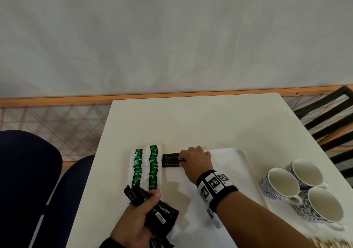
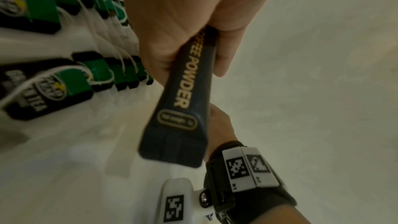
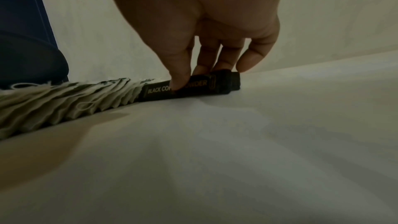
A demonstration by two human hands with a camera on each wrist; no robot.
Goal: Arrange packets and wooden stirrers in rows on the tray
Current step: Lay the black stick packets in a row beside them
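Nearest, the left hand (image 1: 133, 221) curled its grip round a bundle of black coffee packets (image 1: 152, 207) above the surface (image 1: 191, 118). Farther off, the right hand (image 1: 196, 161) pinched a coffee packet (image 1: 170, 164) lying on the white tray (image 1: 233, 158), just beside two rows of green tea bags (image 1: 152, 167). A careless nudge could shove those overlapped rows askew. Three cups (image 1: 282, 184) stood empty. No stirrers were clearly visible.

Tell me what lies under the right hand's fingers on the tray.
Two black coffee powder sachets lie side by side on the white plastic tray; the right hand pinches them. Their right ends are covered by fingers.
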